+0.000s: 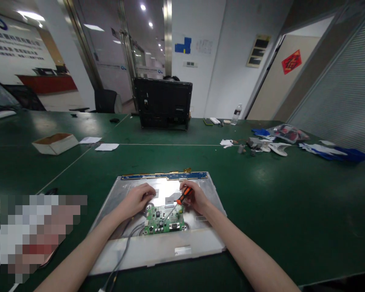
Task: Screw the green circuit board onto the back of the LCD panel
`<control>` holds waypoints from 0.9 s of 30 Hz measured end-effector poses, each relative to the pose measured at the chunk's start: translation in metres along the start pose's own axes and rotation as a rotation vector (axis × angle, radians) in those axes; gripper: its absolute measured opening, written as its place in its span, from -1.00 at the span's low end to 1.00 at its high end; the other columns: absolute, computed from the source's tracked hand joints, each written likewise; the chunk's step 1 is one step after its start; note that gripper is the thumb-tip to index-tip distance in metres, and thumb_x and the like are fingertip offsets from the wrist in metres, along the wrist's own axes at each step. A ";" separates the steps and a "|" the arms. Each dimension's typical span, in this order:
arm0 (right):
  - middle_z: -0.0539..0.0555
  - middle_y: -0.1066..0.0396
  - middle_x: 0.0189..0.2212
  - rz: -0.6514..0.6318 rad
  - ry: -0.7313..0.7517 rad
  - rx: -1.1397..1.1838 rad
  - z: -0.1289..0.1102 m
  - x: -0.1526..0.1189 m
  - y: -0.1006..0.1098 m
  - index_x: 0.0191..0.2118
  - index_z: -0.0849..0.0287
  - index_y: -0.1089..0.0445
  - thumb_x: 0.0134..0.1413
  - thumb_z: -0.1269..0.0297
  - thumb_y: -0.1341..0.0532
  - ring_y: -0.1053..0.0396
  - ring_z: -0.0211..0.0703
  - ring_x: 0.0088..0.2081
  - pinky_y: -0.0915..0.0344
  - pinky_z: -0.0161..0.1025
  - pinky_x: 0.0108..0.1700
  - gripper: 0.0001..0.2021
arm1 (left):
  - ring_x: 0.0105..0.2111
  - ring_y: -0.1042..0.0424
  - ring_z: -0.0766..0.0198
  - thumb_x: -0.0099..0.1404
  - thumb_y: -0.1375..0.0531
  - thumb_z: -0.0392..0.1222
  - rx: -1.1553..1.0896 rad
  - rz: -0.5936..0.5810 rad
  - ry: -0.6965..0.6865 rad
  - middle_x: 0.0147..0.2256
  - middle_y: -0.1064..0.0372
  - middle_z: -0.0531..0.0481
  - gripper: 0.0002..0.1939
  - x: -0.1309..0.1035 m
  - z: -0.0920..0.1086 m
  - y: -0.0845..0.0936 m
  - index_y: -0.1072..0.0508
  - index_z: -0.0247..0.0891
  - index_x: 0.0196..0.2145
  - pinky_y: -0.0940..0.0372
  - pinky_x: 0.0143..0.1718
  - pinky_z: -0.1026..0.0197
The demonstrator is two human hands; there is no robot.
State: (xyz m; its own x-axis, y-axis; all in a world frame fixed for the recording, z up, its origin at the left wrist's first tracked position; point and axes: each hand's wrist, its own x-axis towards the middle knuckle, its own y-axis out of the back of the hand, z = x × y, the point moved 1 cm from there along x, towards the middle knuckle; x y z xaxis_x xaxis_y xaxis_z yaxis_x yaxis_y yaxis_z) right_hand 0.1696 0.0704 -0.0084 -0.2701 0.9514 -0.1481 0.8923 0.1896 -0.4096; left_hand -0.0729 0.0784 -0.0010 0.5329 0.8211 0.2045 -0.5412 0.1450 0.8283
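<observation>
A green circuit board (153,219) lies on the silvery metal back of a flat display panel (136,253), which rests on the green table. My right hand (196,196) is closed around an orange-and-black screwdriver (185,194), its thin shaft slanting down left over the board. Just beyond the board's upper left corner, my left hand (141,196) has its fingers curled together against the panel; what they may pinch is hidden. Grey cables (128,245) run from the board's left side toward the front edge. A blue circuit strip (164,176) lines the panel's far edge.
Straight ahead stands a black monitor housing (164,103). A cardboard box (55,145) and white papers (107,147) are at left. To the right lie white gloves (279,149), a plastic bag (287,133) and blue-and-white items (337,153). A water bottle (236,114) stands at the back.
</observation>
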 end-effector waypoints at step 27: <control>-0.12 -0.18 -0.75 0.123 0.141 0.069 -0.015 -0.005 -0.012 -0.58 0.15 -0.26 -0.05 0.00 -0.21 0.05 -0.43 -0.74 0.19 -0.38 -0.69 -0.67 | -0.32 -0.42 0.22 0.14 -0.13 -0.36 -0.280 0.110 0.177 -0.34 -0.47 -0.05 -0.85 -0.015 -0.004 0.010 -0.46 -0.30 -0.32 -0.31 -0.25 0.20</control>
State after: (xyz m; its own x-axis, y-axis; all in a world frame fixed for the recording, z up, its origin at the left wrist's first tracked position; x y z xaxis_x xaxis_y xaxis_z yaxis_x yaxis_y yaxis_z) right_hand 0.1657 0.0668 0.0109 -0.1029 0.9918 -0.0757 0.8873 0.0572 -0.4576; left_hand -0.0891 0.0699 0.0022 0.3539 0.9195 0.1709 -0.7596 0.1760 0.6261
